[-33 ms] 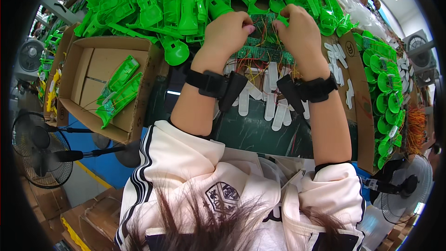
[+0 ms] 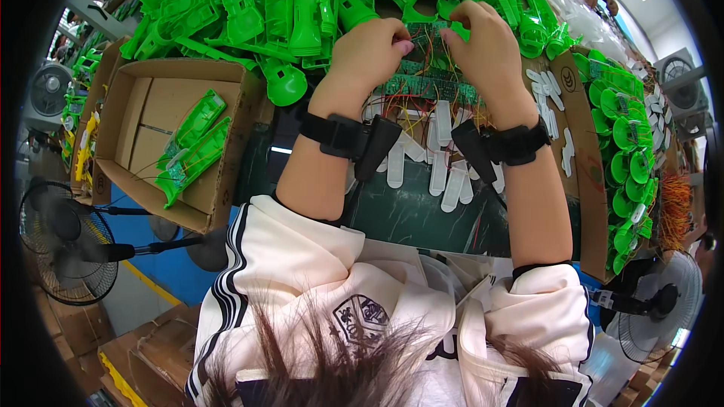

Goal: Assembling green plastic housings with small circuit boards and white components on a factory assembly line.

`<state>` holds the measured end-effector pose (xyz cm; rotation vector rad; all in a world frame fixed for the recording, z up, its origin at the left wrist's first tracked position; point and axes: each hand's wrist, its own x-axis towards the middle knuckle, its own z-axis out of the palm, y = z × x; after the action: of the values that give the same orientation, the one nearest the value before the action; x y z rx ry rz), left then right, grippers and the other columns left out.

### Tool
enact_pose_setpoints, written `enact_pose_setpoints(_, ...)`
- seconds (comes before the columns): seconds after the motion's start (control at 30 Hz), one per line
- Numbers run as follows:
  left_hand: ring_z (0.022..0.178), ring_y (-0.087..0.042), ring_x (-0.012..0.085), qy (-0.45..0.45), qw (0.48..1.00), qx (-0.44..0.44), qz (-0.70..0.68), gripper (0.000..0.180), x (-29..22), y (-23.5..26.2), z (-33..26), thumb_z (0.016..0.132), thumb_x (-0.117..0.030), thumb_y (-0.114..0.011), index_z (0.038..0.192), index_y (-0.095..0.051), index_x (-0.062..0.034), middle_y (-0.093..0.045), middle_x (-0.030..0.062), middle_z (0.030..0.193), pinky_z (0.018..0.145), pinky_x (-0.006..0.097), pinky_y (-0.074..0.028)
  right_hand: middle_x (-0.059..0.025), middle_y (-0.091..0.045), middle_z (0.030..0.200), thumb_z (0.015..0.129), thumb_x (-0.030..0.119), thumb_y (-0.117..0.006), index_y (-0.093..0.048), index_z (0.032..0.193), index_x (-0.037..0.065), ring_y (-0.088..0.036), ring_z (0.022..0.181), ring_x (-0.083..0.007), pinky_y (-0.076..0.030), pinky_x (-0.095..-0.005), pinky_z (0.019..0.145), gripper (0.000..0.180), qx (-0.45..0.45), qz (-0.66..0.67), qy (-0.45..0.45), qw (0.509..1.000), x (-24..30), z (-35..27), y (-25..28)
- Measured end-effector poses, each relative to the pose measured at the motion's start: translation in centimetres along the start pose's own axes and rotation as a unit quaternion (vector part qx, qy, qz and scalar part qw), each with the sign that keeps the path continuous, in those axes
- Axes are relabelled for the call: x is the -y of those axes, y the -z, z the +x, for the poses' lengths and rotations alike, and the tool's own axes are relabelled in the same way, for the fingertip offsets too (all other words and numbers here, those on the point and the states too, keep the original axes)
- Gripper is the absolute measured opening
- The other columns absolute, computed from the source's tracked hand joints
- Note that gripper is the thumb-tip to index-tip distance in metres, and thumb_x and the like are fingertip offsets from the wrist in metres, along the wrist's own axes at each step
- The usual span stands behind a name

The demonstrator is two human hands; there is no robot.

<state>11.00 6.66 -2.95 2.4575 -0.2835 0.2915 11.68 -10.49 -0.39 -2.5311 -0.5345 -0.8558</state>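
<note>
Both hands reach over a row of green circuit boards (image 2: 426,89) with thin red and yellow wires. At their left side, my left hand (image 2: 368,59) is closed, fingers curled and thumb pressed in; what it grips is hidden. My right hand (image 2: 486,53) is bent over the right side of the boards, fingers curled towards the thumb, and anything in its grasp is too small to make out. Below the boards lie several white plastic strips (image 2: 438,173), some partly under the wires. A black strap with a dark block is on each wrist.
Green plastic housings (image 2: 305,7) are heaped behind the boards. On the left, a cardboard box (image 2: 128,109) contains green housings with wired boards (image 2: 197,158). Green round-ended parts (image 2: 620,173) are stacked beyond a cardboard wall (image 2: 592,203) on the right. Fans (image 2: 68,234) flank the table.
My right hand has shifted slightly up and to the left, its forearm moving a little. The left hand stays almost in place.
</note>
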Motion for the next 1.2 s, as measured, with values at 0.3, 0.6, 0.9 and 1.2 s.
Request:
enact_pose_setpoints(0.3,0.081,-0.058,0.0216,-0.014,0.982,0.004,-0.188,0.025,1.4,0.5,0.8,0.082,-0.021,-0.058,0.101,-0.060,-0.0056,-0.062,0.0111,0.091,0.072,0.032,-0.045,-0.0142,-0.059,0.081,0.073,0.013,-0.065,-0.060,0.090,0.006,-0.057,0.079,-0.0326,-0.044,-0.0392,0.066,0.019,0.183,0.182,-0.027,0.966,-0.7,-0.1,-1.4)
enact_pose_setpoints(0.6,0.081,-0.059,0.0266,-0.033,0.996,-0.014,0.077,0.030,-0.1,1.2,-0.5,0.078,-0.032,-0.061,0.099,-0.063,-0.0115,-0.061,0.0112,0.086,0.070,0.037,-0.046,-0.0147,-0.056,0.078,0.074,0.010,-0.063,-0.059,0.079,0.001,-0.055,0.076,-0.0320,-0.043,-0.0388,0.067,0.012,0.102,0.166,-0.008,0.981,-1.0,-0.3,-1.7)
enact_pose_setpoints(0.9,0.075,-0.059,0.0277,-0.046,0.996,-0.079,0.023,0.019,0.9,-0.3,0.2,0.074,-0.022,-0.065,0.087,-0.063,-0.0078,-0.061,0.0112,0.078,0.064,0.038,-0.045,-0.0118,-0.060,0.070,0.069,0.016,-0.073,-0.058,0.076,-0.003,-0.057,0.059,-0.0203,-0.045,-0.0310,0.056,0.025,0.111,0.150,-0.066,0.980,-1.0,-0.1,-2.7)
enact_pose_setpoints(1.2,0.073,-0.058,0.0277,-0.014,0.994,-0.084,0.068,0.018,-0.1,-0.6,0.1,0.072,-0.020,-0.066,0.082,-0.060,-0.0074,-0.060,0.0104,0.076,0.063,0.038,-0.045,-0.0200,-0.060,0.080,0.070,0.017,-0.068,-0.060,0.075,-0.002,-0.059,0.080,-0.0360,-0.047,-0.0411,0.071,0.021,0.098,-0.006,-0.079,0.992,1.6,0.1,-3.4)
